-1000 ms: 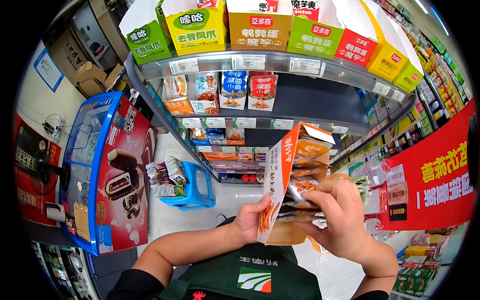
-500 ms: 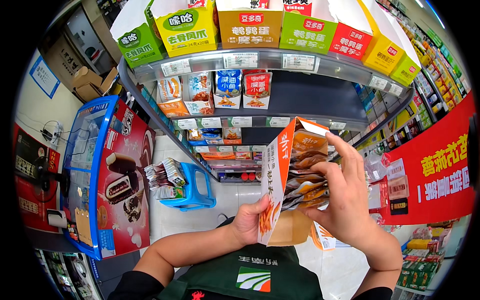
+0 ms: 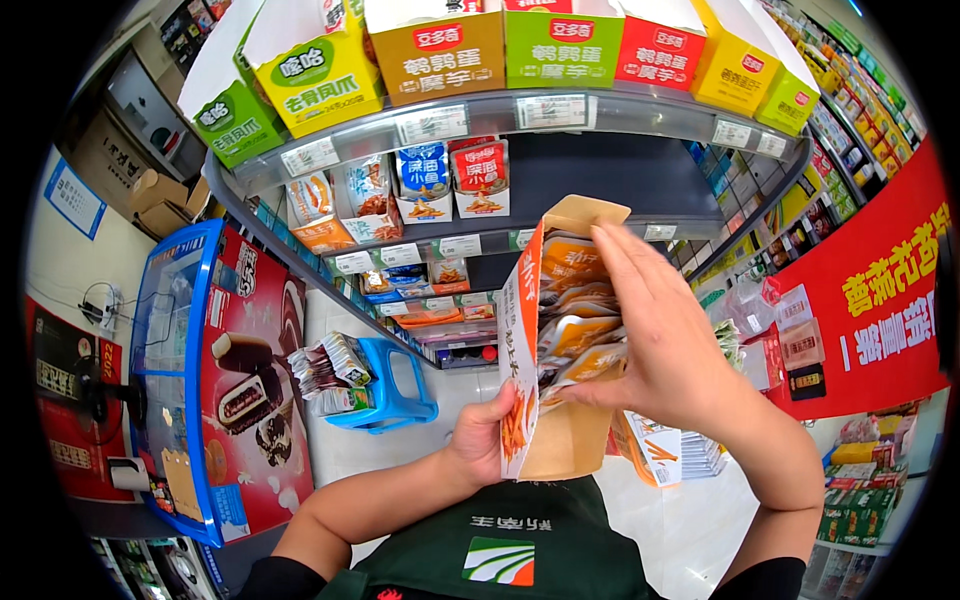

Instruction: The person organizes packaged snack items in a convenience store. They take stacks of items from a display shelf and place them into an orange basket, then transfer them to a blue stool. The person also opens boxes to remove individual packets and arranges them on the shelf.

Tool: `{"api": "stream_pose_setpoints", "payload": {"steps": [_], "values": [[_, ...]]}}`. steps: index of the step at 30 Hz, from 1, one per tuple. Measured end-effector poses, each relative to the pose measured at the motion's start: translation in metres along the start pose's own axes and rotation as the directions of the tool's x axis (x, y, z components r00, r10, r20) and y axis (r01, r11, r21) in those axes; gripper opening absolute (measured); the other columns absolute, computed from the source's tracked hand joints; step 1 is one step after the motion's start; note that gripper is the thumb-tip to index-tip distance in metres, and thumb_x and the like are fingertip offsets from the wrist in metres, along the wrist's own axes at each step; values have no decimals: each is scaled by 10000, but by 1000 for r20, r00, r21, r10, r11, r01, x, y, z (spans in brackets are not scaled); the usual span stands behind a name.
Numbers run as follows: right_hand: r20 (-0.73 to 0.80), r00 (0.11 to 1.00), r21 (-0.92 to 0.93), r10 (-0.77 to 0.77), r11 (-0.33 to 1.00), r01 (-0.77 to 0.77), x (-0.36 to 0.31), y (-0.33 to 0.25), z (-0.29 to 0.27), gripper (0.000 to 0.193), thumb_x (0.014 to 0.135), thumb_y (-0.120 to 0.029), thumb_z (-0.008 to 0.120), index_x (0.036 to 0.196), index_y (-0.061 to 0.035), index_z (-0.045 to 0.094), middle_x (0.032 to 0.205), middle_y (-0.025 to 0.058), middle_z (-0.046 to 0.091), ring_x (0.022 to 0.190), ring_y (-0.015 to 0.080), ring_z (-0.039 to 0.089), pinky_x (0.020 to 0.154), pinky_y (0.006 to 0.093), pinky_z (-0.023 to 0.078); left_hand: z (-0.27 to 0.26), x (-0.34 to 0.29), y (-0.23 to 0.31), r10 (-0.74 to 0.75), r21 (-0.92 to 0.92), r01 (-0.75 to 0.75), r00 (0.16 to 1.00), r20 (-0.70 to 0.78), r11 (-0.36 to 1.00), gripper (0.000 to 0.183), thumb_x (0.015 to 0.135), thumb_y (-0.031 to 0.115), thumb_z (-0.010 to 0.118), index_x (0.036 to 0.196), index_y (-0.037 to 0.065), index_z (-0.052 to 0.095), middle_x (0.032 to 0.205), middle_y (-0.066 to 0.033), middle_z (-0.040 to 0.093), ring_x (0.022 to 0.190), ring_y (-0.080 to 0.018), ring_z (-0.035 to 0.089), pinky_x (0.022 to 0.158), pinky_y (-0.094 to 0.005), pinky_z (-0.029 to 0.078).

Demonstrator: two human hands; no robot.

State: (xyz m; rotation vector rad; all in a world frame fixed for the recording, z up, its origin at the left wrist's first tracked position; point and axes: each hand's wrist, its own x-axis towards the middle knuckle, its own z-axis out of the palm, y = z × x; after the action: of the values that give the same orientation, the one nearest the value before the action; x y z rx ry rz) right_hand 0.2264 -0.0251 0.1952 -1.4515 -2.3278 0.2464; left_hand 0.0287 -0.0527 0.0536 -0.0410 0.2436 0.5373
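A white and orange cardboard display box (image 3: pixel 516 350) is tilted in front of me, its open side toward my right. My left hand (image 3: pixel 480 437) grips the lower left wall of it, thumb on the outside. Inside, a row of orange and silver snack packets (image 3: pixel 580 335) is stacked toward the far end; the near end shows bare brown card. My right hand (image 3: pixel 672 335) spans this row, fingers at the far end by the box's raised flap and thumb under the nearest packets. Its fingertips are partly hidden.
Ahead stands a shelf unit (image 3: pixel 620 180) with snack boxes on several levels. A blue stool (image 3: pixel 400 385) bearing snack packets (image 3: pixel 335 365) is at left, beside a blue-framed freezer (image 3: pixel 205 400). Another packet box (image 3: pixel 655 450) sits below my right forearm; a red-covered display (image 3: pixel 860 330) lies at right.
The box has shifted slightly left and turned, showing more of its inside. My right hand has moved from fingering the packets' edges to spanning the row, and the packets sit closer to the far end.
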Motion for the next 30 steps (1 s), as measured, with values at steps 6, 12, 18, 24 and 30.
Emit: {"api": "stream_pose_setpoints", "payload": {"steps": [6, 12, 18, 24, 30], "values": [[-40, 994, 74, -100, 992, 103, 8, 8, -8, 1028, 500, -301, 855, 1292, 76, 320, 1227, 216, 426, 1167, 370, 412, 986, 443, 328, 2, 0, 1, 38, 90, -38, 999, 5, 995, 783, 821, 388, 619, 1401, 34, 231, 1406, -193, 334, 1303, -340, 337, 1072, -539, 236], [131, 973, 60, -190, 981, 184, 14, 17, -14, 817, 494, -289, 853, 1111, 45, 435, 1101, 186, 469, 1081, 345, 456, 917, 405, 347, 2, 0, -4, 36, 98, -36, 999, -2, 995, 749, 835, 361, 608, 1406, 60, 229, 1406, -189, 336, 1294, -341, 351, 1080, -524, 237], [460, 874, 369, -157, 929, -27, 22, 21, -12, 971, 554, -316, 845, 1279, 57, 317, 1173, 233, 512, 1087, 324, 525, 926, 378, 403, 1, 1, -6, 53, -129, -40, 994, 96, 991, 555, 920, 282, 491, 1389, 75, 279, 1382, -180, 373, 1265, -348, 387, 1071, -509, 287], [514, 831, 460, -215, 886, -55, 26, 32, 0, 979, 571, -304, 839, 1320, 45, 314, 1141, 206, 560, 1030, 291, 570, 882, 351, 466, -2, 2, -8, -1, -118, 4, 1000, 22, 993, 661, 884, 316, 541, 1418, 92, 223, 1422, -185, 314, 1294, -361, 342, 1081, -528, 235], [687, 683, 495, -247, 847, -192, 22, 11, 3, 954, 566, -350, 830, 1294, 45, 355, 1096, 192, 592, 995, 270, 586, 872, 313, 466, 35, 9, -1, -14, -294, 6, 1000, -23, 956, 606, 891, 551, 426, 1314, 118, 402, 1298, -155, 474, 1166, -353, 486, 964, -548, 375]]}}
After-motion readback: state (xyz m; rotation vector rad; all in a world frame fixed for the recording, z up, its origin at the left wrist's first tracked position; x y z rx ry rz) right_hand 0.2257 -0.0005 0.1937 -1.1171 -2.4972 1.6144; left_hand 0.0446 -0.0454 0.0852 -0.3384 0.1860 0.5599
